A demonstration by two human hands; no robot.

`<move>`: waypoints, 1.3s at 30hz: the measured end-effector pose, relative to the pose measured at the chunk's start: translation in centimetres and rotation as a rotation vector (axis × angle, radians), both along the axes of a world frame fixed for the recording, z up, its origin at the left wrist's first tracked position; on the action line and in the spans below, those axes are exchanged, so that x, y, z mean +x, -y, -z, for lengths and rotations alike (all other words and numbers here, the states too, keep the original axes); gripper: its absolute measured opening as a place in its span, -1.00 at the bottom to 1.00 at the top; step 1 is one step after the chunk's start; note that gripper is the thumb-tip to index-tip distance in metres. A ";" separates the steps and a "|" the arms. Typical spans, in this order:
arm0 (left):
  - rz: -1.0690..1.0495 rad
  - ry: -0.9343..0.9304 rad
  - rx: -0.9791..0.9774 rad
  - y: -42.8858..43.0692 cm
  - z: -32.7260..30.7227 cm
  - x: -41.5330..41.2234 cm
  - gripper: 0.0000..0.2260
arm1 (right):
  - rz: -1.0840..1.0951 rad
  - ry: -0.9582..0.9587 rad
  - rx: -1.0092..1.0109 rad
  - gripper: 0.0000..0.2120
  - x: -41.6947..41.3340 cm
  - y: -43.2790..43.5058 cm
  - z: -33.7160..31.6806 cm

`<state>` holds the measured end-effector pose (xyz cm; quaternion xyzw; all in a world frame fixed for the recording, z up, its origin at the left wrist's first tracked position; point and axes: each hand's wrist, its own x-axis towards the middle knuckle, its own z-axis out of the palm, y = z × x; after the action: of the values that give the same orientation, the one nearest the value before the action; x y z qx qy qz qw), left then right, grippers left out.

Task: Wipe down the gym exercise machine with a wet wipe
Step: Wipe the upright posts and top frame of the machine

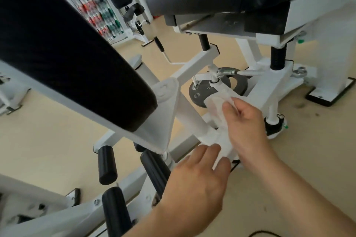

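Low over the gym machine's white frame, just off centre toward 5 o'clock, I hold the wet wipe stretched between both hands. My right hand pinches its upper edge and my left hand grips the lower end. It looks thin, limp and damp, apt to bunch or tear, so I judge the edges are the best hold. White on white blurs its outline. The black pad at 10 o'clock hides part of the frame.
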<state>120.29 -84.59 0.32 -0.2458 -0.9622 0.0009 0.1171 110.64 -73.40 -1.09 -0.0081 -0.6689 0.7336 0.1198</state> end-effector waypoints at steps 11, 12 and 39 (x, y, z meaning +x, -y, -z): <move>0.040 -0.341 -0.397 3.2 -7.9 1.8 -0.69 | -0.212 -0.569 0.704 -0.61 -0.2 5.2 -4.5; 0.006 -0.336 -0.398 3.0 -8.4 1.6 -0.65 | -0.282 -0.534 0.855 -0.59 -1.5 5.1 -5.6; -0.305 -0.600 -0.684 8.6 -21.4 -1.0 -0.74 | -0.260 -0.928 0.949 -0.78 -4.6 4.1 -6.5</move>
<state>119.25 -93.18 21.74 -0.1149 -0.8555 0.4057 0.3005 106.07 -77.51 5.38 0.4418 -0.7935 0.2961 0.2959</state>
